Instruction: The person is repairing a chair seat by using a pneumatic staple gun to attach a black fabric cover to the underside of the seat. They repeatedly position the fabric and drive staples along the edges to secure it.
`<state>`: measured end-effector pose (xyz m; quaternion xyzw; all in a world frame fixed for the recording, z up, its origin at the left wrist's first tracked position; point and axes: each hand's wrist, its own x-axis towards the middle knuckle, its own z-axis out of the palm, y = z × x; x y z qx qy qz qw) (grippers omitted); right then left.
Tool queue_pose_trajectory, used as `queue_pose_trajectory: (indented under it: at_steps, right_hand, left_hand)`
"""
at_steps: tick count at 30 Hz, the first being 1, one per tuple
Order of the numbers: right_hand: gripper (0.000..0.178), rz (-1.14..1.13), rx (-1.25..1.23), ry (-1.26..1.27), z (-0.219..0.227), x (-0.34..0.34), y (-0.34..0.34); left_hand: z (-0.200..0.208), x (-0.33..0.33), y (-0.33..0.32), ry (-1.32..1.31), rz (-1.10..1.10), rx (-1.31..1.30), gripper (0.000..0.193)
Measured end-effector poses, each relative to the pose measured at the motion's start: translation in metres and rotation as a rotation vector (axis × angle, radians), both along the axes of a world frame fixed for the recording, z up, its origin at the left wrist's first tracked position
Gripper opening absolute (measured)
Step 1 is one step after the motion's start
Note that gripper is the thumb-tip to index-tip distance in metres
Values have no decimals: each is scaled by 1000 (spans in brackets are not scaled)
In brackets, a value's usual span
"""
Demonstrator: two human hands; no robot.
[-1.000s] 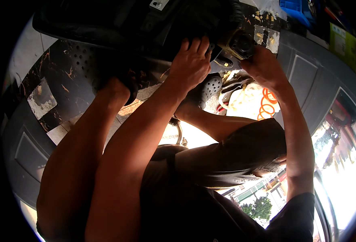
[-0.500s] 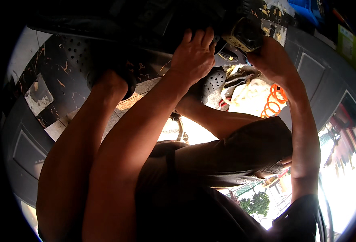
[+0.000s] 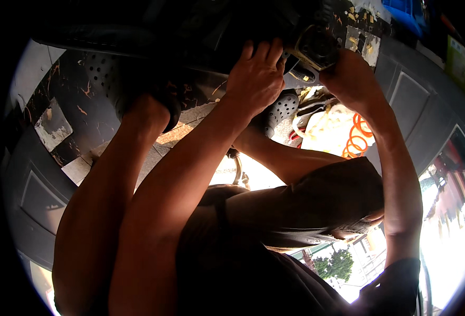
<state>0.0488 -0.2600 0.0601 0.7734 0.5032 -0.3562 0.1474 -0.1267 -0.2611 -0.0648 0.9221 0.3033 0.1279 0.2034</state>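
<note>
My left hand [image 3: 254, 73] is closed at the lower edge of a large black vehicle-like body [image 3: 137, 37], its fingers bent and the thumb side close to the tool tip. Whatever lies beneath those fingers is hidden in shadow. On the right, my right hand [image 3: 354, 73] is wrapped around a power tool [image 3: 317, 48] shaped like an impact wrench, with a dark round end and dull-yellow edging. The tool's front end points toward my left fingers. Its grip is mostly hidden by my hand, and the contact point is too dark to make out.
Below my hands lie an orange coiled hose [image 3: 356, 138] and dark-handled tools [image 3: 314, 105] on brightly lit ground. My feet wear grey perforated clogs [image 3: 282, 109]. Grey panelled doors [image 3: 408, 100] rise at the right. Something blue [image 3: 403, 16] and a green box [image 3: 461, 71] stand upper right.
The view has shifted slightly. Both hands keep their places at the black body, and the power tool's round end has turned a little more into view.
</note>
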Motion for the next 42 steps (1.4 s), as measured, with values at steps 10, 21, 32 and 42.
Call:
queue_pose_trajectory:
  at_steps: [10, 21, 32, 42]
  right_hand:
    - [29, -27, 17, 33, 7, -2, 0]
    - [33, -134, 182, 283, 27, 13, -37]
    - [27, 43, 163, 140, -4, -9, -34]
    - [34, 12, 0, -50, -5, -21, -27]
  left_hand:
    - [1, 0, 1, 0, -14, 15, 28]
    - [5, -20, 1, -29, -90, 73, 43]
    - [1, -18, -15, 52, 33, 69, 27]
    - [0, -13, -14, 1, 74, 37, 24]
